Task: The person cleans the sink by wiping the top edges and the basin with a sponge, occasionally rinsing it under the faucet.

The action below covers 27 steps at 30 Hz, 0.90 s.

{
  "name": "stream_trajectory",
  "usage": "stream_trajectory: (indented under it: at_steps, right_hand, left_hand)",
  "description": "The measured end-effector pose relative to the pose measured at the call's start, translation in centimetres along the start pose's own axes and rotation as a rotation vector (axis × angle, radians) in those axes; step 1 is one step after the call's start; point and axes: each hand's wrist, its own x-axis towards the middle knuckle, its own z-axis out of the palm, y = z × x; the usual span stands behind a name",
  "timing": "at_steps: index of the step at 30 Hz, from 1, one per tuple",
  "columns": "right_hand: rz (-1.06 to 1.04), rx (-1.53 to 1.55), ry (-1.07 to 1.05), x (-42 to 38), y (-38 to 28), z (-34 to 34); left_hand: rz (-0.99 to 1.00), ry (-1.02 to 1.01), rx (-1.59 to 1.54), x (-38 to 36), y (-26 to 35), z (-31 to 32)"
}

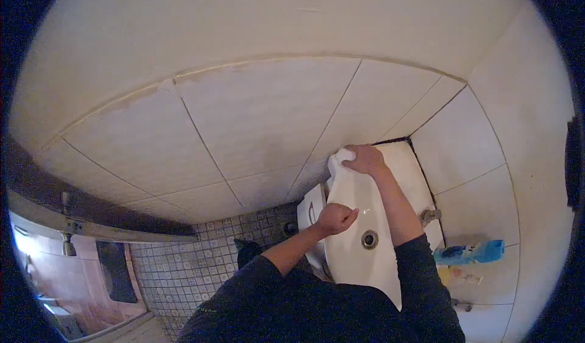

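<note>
A white washbasin (359,206) with a round metal drain (370,239) lies in front of me. My right hand (364,159) reaches to its far left corner by the tiled wall. Its fingers are closed on a small white piece, like a sponge or wad (346,155), pressed against the rim. My left hand (337,219) is over the basin's near left edge, curled into a fist; what it holds, if anything, is hidden. A metal tap (430,215) stands on the basin's right side, just beyond my right forearm.
A blue bottle (475,253) lies right of the basin, with a yellowish packet (461,275) beside it. White tiles (274,117) line the wall. Below left is a patterned tile floor (177,270) and an open door (103,224) with a metal handle (68,244).
</note>
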Motion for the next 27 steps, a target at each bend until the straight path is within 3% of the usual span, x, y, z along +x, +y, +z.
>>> stream_trajectory:
  at_steps: [4, 6, 12, 15, 18, 21, 24, 27]
  right_hand:
    - [-0.164, -0.006, 0.049, 0.7, 1.5, 0.9]
    - [0.044, -0.079, -0.093, 0.1, -0.3, -1.5]
    - [-0.139, 0.008, -0.004, 0.2, 1.7, -0.2]
    - [0.018, -0.028, -0.022, -0.5, -0.6, -1.4]
    - [-0.121, 0.033, -0.021, 0.2, 0.6, 0.0]
    - [0.032, -0.004, -0.083, 0.4, -0.1, -0.9]
    - [-0.043, 0.11, 0.072, -0.2, -0.9, 1.1]
    - [0.008, 0.163, 0.029, -0.2, -1.2, 0.5]
  left_hand:
    - [-0.039, -0.053, 0.024, 0.1, -0.1, 0.0]
    - [-0.041, -0.033, 0.011, -0.1, 0.0, 0.1]
    - [-0.067, -0.053, 0.019, 0.1, -0.1, 0.1]
    - [-0.046, -0.031, 0.008, 0.1, -0.2, 0.1]
    - [-0.028, -0.018, 0.003, 0.2, -0.3, 0.4]
    - [-0.029, -0.006, 0.003, 0.0, -0.3, 0.4]
    - [-0.034, -0.015, -0.003, 0.0, 0.0, 0.4]
    - [-0.016, -0.016, 0.031, 0.1, -0.1, 0.0]
